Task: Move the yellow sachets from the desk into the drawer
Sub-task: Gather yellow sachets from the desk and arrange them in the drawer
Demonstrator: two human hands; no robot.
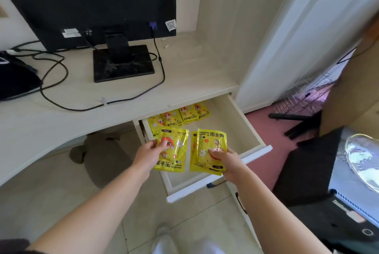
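Left hand: it pinches one sachet at its left edge, thumb on the printed face, the other fingers hidden under it.
Right hand: it pinches a small stack of at least two overlapped sachets, thumb on top near the lower right corner; exact count I cannot tell.
Held sachets: side by side, near but apart, above the front part of the drawer.
Drawer: pulled open under the desk; more sachets lie flat at its back.
Desk: a monitor stands on it.
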